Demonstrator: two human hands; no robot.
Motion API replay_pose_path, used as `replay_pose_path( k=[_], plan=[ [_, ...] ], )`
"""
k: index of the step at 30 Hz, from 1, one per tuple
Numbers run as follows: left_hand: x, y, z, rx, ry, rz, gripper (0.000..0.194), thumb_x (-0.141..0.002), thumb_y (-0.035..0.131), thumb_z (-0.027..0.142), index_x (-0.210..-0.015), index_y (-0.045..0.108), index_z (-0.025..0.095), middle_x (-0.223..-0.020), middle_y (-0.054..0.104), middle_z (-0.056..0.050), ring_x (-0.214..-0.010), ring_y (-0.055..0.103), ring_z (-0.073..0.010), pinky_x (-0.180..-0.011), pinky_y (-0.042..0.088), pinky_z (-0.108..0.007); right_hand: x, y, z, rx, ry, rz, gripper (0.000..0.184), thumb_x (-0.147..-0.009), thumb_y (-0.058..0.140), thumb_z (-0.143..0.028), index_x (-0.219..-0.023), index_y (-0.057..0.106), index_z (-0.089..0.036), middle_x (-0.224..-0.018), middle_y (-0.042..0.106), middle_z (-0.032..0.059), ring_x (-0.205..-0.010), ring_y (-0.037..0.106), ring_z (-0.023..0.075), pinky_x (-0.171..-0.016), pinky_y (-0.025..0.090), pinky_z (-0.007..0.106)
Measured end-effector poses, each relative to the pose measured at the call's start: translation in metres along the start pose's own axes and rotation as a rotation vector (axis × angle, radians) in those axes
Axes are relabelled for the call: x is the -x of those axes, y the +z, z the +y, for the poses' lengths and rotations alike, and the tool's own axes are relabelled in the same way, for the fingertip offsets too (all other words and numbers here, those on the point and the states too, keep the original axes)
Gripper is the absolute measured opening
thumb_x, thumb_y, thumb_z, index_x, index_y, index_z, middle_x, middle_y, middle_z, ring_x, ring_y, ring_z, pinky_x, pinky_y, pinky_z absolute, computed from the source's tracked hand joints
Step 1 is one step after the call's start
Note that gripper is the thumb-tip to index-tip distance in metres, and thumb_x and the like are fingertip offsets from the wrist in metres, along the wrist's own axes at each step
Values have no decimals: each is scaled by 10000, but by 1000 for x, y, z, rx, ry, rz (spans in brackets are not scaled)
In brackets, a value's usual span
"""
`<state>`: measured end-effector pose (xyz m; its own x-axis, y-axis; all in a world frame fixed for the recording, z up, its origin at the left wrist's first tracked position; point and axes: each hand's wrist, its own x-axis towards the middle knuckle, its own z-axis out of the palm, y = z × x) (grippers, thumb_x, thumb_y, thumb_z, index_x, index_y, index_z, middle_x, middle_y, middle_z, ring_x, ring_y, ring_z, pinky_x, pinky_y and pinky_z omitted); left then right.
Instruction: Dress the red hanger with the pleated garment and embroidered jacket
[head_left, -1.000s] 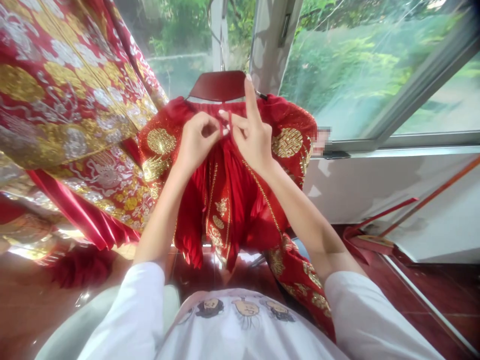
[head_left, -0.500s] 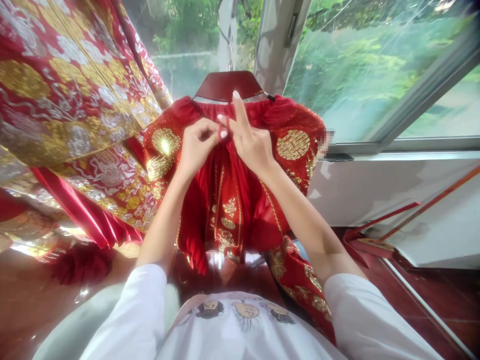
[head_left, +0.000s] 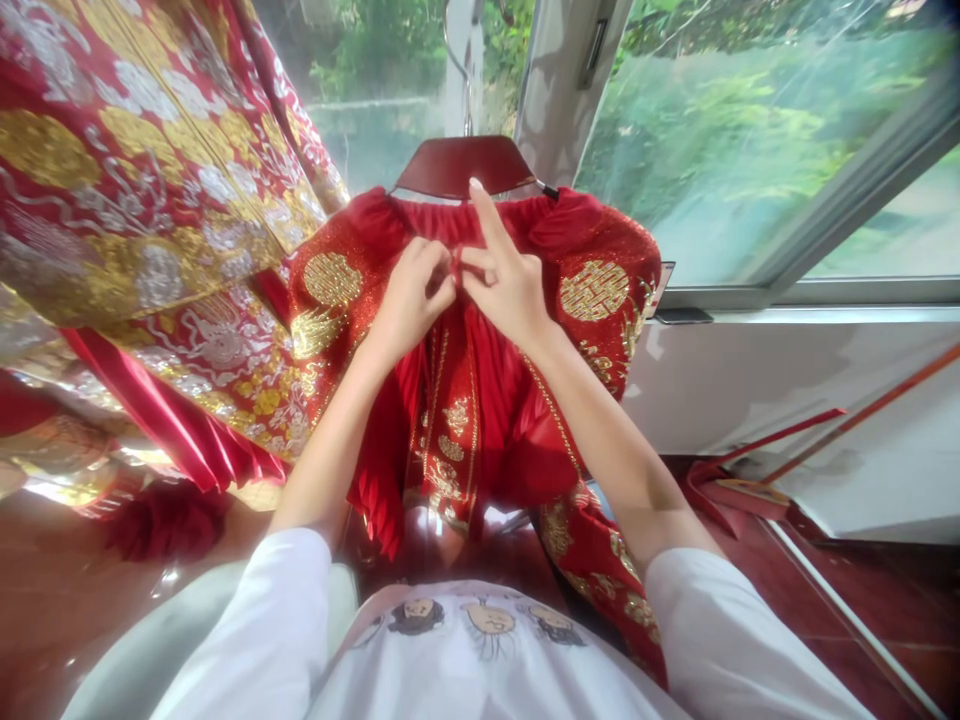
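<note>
Item: red garment (head_left: 450, 440), gold embr., centre of view; hung on dk-red hanger (head_left: 466, 165) at 12 o'clock. Details: gathered neckline, gold roundels approx. 10 & 2, pleats and embr. strip hanging toward 6. Part in use: thin red cord (head_left: 456, 264) at neckline, just below hanger, approx. 12. L hand (head_left: 412, 298), approx. 10–11: thumb & fingertips drawn in at cord, apparently pinching it. R hand (head_left: 516, 298), approx. 1: index stretched up toward hanger, other fingers bent in at cord; whether they pinch it, can't tell. Step (judged): fine two-handed work on cord, prob. loop or knot stage; exact lay of cord too small to read. Next move (judged) calls for firm L pinch, R fingers guiding cord clear of pleats, light even tension, min. pull on hanger. Surrounds: red, gold & silver embr. cloth (head_left: 157, 190), approx. 10, hanging beside garment; window (head_left: 750, 170), approx. 2, behind; red long-handled item (head_left: 739, 492), approx. 4, type unclear; white pole (head_left: 847, 608), approx. 4, nr same.
</note>
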<state>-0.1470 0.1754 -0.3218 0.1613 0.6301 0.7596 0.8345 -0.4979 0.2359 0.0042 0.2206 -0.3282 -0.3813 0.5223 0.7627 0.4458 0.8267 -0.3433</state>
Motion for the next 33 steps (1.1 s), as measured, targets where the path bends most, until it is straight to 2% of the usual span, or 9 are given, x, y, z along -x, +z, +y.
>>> replay_pose_path(
  k=[4,6,8,11,14,17,22,28,33],
  plan=[
    [1,-6,8,-18,30,-62,87,-830,546,124,-821,514,205,-1056,534,-80,-982,542,-205,-861,478,-352,4,-2,-2,-69,52,45,697,-805,476,-178,-1484,337,-259,-875,679,-10,-663,560,113,-752,513,291],
    [1,-8,10,0,44,-85,88,-823,541,117,-821,514,201,-1041,534,-81,-974,541,-211,-853,479,-357,6,-2,-4,-89,43,55,726,-794,478,-184,-1498,313,-243,-852,667,-15,-644,538,111,-721,507,271],
    [1,-7,7,3,51,-78,100,-814,533,101,-804,506,196,-963,542,-69,-920,545,-209,-818,481,-358,7,-2,-6,-50,27,73,689,-801,449,-174,-1482,354,-224,-839,653,-4,-661,544,117,-714,502,261],
    [3,-6,-3,-15,60,-8,153,-789,527,51,-760,476,192,-836,525,-44,-835,547,-192,-774,476,-343,7,-2,-1,146,8,117,629,-808,393,-131,-1430,445,-204,-850,643,23,-759,588,143,-790,497,285],
    [7,-9,-14,-31,59,84,185,-765,543,23,-748,461,187,-796,513,-30,-817,559,-181,-773,475,-335,9,-3,10,345,-7,160,605,-799,395,-114,-1391,489,-193,-897,647,45,-851,607,178,-866,486,340],
    [11,-12,-17,28,38,142,172,-762,565,44,-755,468,186,-774,527,-14,-786,571,-163,-756,483,-311,10,-2,17,380,-20,210,559,-800,408,-117,-1341,525,-199,-948,656,52,-858,607,188,-896,486,379],
    [5,-5,-13,340,-41,191,80,-827,557,140,-837,499,194,-782,555,-7,-726,590,-131,-693,495,-268,6,0,12,173,3,263,473,-823,406,-105,-1264,544,-204,-928,650,42,-873,614,180,-907,500,388],
    [-4,1,-19,561,-108,163,130,-821,592,182,-914,502,198,-755,526,-3,-672,583,-118,-616,485,-236,5,-11,8,-275,63,212,443,-853,486,-129,-1287,445,-209,-933,629,24,-906,624,142,-787,545,281],
    [-6,-4,-19,662,-133,120,116,-812,583,166,-890,508,205,-660,486,21,-548,514,-90,-525,428,-202,9,-17,10,-461,103,105,437,-860,470,-97,-1268,419,-245,-869,589,-17,-782,616,97,-742,548,250]
  ],
)
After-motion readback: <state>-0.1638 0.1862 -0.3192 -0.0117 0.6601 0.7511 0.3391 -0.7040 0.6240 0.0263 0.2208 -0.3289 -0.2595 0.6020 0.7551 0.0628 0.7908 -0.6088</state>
